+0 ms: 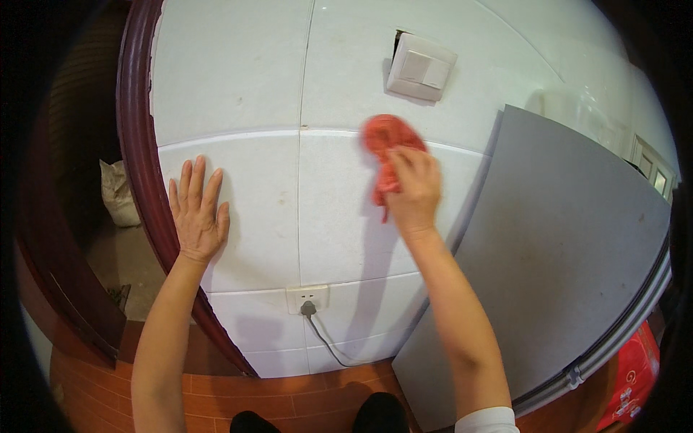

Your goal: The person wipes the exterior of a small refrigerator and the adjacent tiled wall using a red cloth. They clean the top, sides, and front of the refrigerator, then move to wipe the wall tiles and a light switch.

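Note:
My left hand (199, 216) lies flat on the white tiled wall (254, 200), fingers spread, close beside the dark red door frame (135, 124). In my right hand (416, 189) is a crumpled red cloth (394, 132), held against or just off the tiles. The cloth and hand are slightly blurred. Above them a white wall switch (422, 67) sits crooked, and a dark gap shows at its left edge. Below, between my arms, a wall socket (322, 296) has a grey plug (308, 308) in it.
A grey refrigerator (557, 243) stands to the right of my right arm. From the plug a cable (327, 343) runs down to the wooden floor (260, 395). A pale sack (120, 195) stands beyond the doorway. Lower right is a red package (631, 373) bearing writing.

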The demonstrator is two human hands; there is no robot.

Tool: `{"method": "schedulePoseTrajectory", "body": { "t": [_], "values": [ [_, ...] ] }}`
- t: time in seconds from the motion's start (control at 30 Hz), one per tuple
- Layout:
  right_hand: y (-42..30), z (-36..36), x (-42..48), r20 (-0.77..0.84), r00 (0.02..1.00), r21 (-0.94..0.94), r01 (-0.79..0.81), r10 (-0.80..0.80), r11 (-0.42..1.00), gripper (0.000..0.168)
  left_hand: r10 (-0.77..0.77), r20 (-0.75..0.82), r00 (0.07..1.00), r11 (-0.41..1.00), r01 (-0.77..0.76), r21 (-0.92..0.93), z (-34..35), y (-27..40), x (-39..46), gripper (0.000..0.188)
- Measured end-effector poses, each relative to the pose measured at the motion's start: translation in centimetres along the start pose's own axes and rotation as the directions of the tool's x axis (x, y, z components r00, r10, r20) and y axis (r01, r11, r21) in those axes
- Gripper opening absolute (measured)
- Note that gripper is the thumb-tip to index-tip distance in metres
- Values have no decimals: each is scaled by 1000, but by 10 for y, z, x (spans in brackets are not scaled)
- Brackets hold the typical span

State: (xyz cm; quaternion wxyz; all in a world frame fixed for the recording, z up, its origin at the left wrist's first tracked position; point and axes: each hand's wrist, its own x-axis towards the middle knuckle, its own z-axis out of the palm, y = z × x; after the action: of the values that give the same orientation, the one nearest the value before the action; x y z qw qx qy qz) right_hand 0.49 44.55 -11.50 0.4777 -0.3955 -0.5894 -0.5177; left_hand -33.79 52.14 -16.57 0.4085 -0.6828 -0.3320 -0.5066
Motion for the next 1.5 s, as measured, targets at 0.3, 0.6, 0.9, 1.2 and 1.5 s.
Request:
{"method": "schedulePoseTrajectory", "body": {
  "t": [0.3,0.6,0.9,1.2,1.5],
  "values": [
    [-37,14,29,-81,996,58,-30,35,998,40,-8,4,1000,1000,8,-4,3,3,1,59],
    [85,-33,6,-73,849,40,-521,523,852,26,8,-17,1000,1000,-9,-22,-2,4,3,61],
    [28,-3,21,-74,993,29,-92,94,995,43,10,-29,1000,1000,-11,-8,1,1,1,56],
    [19,-12,22,28,994,18,-109,108,994,39,18,-35,999,1000,-19,-10,2,1,1,58],
    [24,-12,22,17,979,10,-205,205,979,37,8,-30,1000,1000,-8,3,2,1,1,59]
  ]
}}
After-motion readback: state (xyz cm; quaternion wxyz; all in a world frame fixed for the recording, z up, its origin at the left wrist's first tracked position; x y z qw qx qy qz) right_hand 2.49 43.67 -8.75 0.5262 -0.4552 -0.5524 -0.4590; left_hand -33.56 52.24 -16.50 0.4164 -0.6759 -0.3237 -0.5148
